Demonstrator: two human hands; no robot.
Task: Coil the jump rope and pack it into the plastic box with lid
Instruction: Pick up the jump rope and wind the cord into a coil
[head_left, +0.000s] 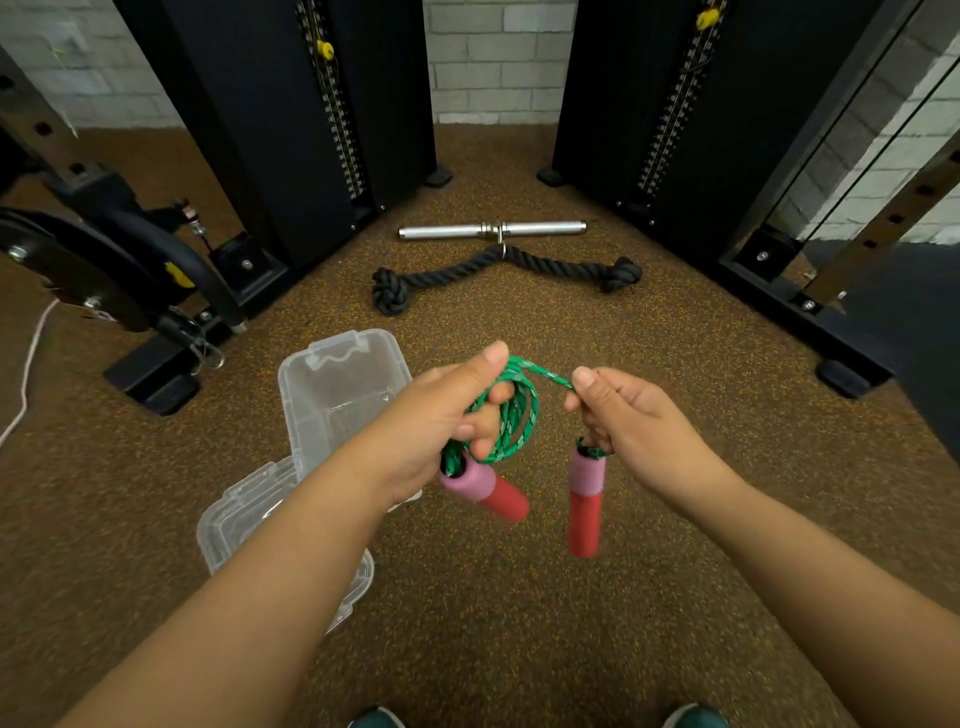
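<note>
Head view looks down over two bare forearms held out above a speckled brown gym floor (519, 597). Left hand (441, 421) has its fingers curled round several loops of the green jump rope (511, 415), its grip clamped on the coil with the thumb laid along the top; one pink-and-red handle (485, 488) juts out slantwise from beneath that hand. Right hand (631, 415) pinches the free strand of the rope between thumb and forefinger, grip closed on it, and the second handle (586, 501) hangs straight down below that hand, clear of the floor. A short stretch of rope runs taut between the two hands. On the floor to the left, partly hidden by the left forearm, stands the clear plastic box (337, 395), open at the top, with nothing showing inside it. Its clear lid (244, 514) lies nearer the person, just beside the box, and is also partly covered by the forearm. Farther off on the floor lie a black knotted rope attachment (506, 275) and, just behind it, a short metal bar (491, 229). Black weight-stack towers (291, 119) rise on both sides against a pale brick wall (498, 57). The toes of two dark green shoes (696, 717) show at the bottom edge.
</note>
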